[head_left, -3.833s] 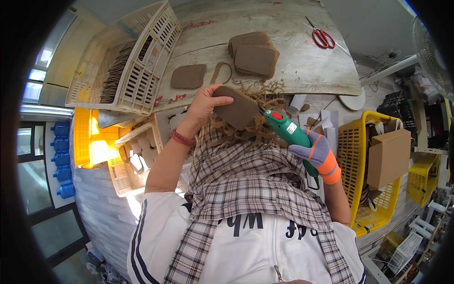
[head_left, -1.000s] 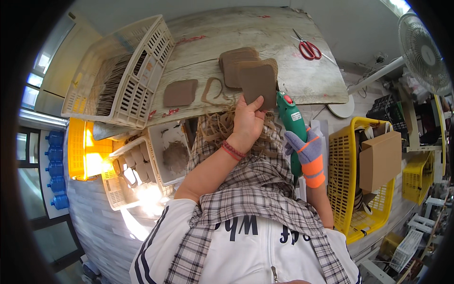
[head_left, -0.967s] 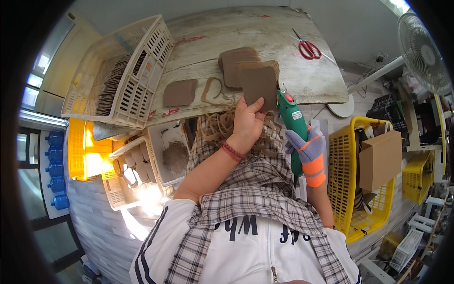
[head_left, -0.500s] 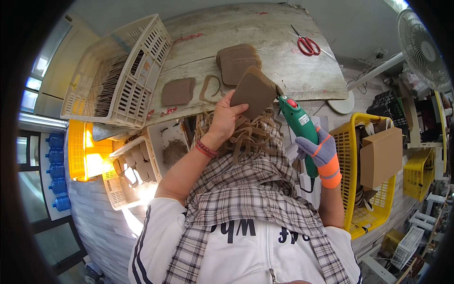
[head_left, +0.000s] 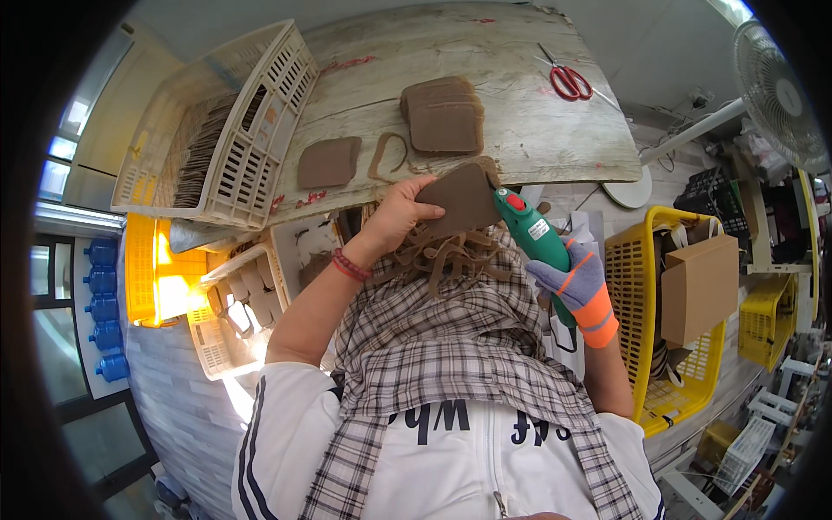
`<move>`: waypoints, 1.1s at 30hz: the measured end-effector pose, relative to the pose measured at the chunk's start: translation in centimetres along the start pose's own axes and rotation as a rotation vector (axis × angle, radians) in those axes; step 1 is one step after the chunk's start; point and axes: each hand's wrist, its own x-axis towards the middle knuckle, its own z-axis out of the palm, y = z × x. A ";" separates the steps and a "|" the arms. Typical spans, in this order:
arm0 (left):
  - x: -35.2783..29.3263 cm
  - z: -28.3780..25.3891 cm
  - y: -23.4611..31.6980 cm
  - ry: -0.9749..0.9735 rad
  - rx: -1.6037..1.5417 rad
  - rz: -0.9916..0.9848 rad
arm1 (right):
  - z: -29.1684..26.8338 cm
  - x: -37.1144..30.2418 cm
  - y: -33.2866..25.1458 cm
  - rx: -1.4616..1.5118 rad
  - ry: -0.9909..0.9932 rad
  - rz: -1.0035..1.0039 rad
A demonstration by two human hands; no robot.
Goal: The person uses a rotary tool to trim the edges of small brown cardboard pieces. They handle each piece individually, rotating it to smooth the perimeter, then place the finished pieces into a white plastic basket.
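Note:
My left hand (head_left: 397,215) pinches a flat brown piece with rounded corners (head_left: 461,199) by its left side, thumb on top. The gloved fingers of my right hand (head_left: 579,284) wrap round a green electric hand cutter (head_left: 530,224) with a red button. The cutter's head meets the right edge of the piece; its blade is mostly hidden. Curled brown offcut strips (head_left: 446,260) lie on my checked apron (head_left: 433,325) below. On the table, a stack of similar brown pieces (head_left: 444,121) sits beyond my hands, with a smaller brown stack (head_left: 329,162) and a loose strip (head_left: 379,156) to its left.
Red-handled scissors (head_left: 570,83) rest at the far right of the worn table (head_left: 511,52). A white crate (head_left: 264,121) of brown pieces stands at left, another crate (head_left: 208,351) lower down. At right are a yellow basket (head_left: 637,347) holding cardboard and a fan (head_left: 771,91).
The brown piece has come down toward me and turned, its top edge now more level. My right hand has shifted the cutter left and slightly nearer, along the piece's right edge.

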 end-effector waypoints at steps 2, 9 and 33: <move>-0.1 -0.2 -0.5 0.012 0.028 -0.076 | 0.3 0.4 0.3 0.023 -0.002 -0.021; -0.9 -1.5 1.2 -0.018 0.197 -0.045 | 0.2 0.7 -0.5 0.077 -0.093 -0.003; -1.2 -1.9 1.0 -0.018 0.194 -0.018 | 1.9 1.5 0.5 0.016 -0.236 0.036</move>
